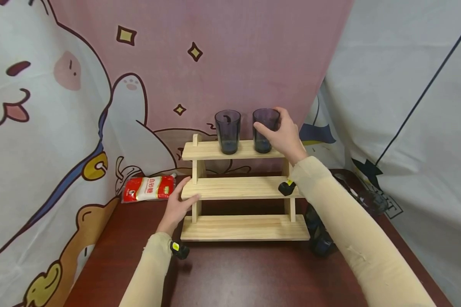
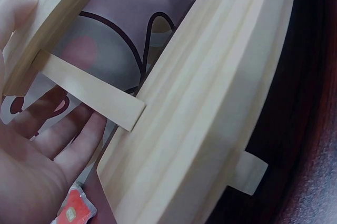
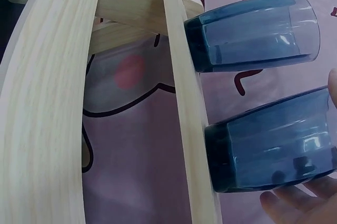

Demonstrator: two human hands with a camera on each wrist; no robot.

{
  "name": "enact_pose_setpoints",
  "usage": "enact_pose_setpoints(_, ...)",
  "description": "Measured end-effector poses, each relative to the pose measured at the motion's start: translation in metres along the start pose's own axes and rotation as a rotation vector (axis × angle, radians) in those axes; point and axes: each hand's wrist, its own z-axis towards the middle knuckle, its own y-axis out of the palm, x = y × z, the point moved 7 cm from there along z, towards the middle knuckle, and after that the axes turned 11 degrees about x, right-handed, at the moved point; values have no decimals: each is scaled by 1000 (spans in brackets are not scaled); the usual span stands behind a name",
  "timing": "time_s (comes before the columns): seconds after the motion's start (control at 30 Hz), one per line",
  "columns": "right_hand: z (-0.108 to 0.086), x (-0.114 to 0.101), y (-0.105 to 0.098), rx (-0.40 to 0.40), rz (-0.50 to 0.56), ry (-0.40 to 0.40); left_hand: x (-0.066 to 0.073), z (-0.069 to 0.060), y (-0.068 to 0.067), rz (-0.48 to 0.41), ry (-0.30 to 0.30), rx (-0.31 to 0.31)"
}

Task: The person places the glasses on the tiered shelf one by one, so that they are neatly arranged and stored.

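A three-tier wooden shelf rack (image 1: 236, 187) stands on the dark table. Two blue-purple see-through glasses are upright on its top tier: a left glass (image 1: 228, 134) and a right glass (image 1: 262, 143). My right hand (image 1: 286, 134) holds the right glass near its rim, thumb and fingers on opposite sides. In the right wrist view, the base of this glass (image 3: 274, 142) meets the top board. At the rack's left end, my left hand (image 1: 178, 207) grips the middle tier; the left wrist view shows the thumb over a board (image 2: 50, 10) and the fingers behind.
A red and white packet (image 1: 150, 188) lies on the table left of the rack. Dark glassy objects (image 1: 322, 238), partly hidden by my right sleeve, stand by the rack's right side. Printed cloth (image 1: 253, 51) hangs close behind, with more cloth along both sides.
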Motion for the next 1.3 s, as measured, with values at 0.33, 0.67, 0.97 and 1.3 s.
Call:
enact_pose_setpoints(0.33, -2, 2, -4, -17, -27, -46, 2, -2, -1, 19, 35, 17)
enact_pose_setpoints(0.67, -10, 18, -25, -47, 7, -53, 3, -3, -1, 19, 32, 16)
enact_pose_setpoints(0.97, -21, 30, -51, -32, 11, -91, 5, -5, 0, 14, 32, 8)
enact_pose_setpoints(1.3, -46, 41, -74, -41, -15, -108, 6, -6, 0, 27, 19, 10)
